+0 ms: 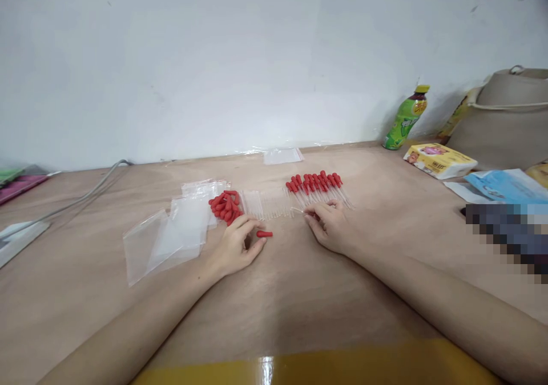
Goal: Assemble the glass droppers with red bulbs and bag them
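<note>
A red rubber dropper bulb (264, 234) sits between the thumb and index finger of my left hand (240, 243), its narrow neck facing right. Just behind that hand lies a heap of red dropper bulbs (225, 205). My right hand (329, 226) pinches one end of a thin clear dropper tube (297, 210), whose other end points left. Loose clear tubes (268, 203) lie in a row between the hands. Beyond my right hand are several droppers with bulbs fitted (314, 182), laid side by side.
Clear zip bags (182, 228) overlap left of the bulb heap, and another bag (282, 155) lies near the wall. At right stand a green drink bottle (405, 120), a yellow tissue pack (440, 159) and a beige bag (509, 122). A grey cable (92, 190) crosses the left side.
</note>
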{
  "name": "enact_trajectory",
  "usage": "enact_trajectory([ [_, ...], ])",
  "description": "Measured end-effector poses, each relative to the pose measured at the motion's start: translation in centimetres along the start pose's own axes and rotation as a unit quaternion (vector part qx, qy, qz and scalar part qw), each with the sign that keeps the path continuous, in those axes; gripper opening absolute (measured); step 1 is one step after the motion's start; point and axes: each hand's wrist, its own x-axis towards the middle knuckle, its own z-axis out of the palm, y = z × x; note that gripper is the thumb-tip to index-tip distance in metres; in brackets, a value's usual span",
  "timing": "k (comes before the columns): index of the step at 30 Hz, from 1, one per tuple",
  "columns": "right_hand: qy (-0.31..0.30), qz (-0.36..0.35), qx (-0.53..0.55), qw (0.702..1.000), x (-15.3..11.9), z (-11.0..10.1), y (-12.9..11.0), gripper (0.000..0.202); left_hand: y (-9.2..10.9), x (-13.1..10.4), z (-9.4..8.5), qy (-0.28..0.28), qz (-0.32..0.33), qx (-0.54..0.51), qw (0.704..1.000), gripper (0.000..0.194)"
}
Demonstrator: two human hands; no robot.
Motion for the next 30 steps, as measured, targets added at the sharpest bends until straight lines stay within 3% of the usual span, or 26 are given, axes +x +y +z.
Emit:
enact_trajectory([
  [3,-0.017,-0.010,-0.005,1.000,0.1,-0.2,-0.2,0.012,-0.6,0.3,0.7,0.006,0.027,-0.004,1.000,0.024],
  [9,-0.037,-0.029,0.010,0.999,-0.1,-0.3,-1.2,0.013,-1.4,0.8,1.7,0.015,0.043,-0.012,0.999,0.014],
  [20,-0.052,-0.055,0.056,0.996,-0.3,0.1,-2.8,0.013,0.1,0.8,1.6,-0.003,-0.052,-0.110,0.993,0.013],
  [30,-0.076,-0.066,0.101,0.990,-0.1,0.6,-2.2,0.014,-0.3,0.7,2.2,-0.015,-0.054,-0.185,0.981,0.015],
])
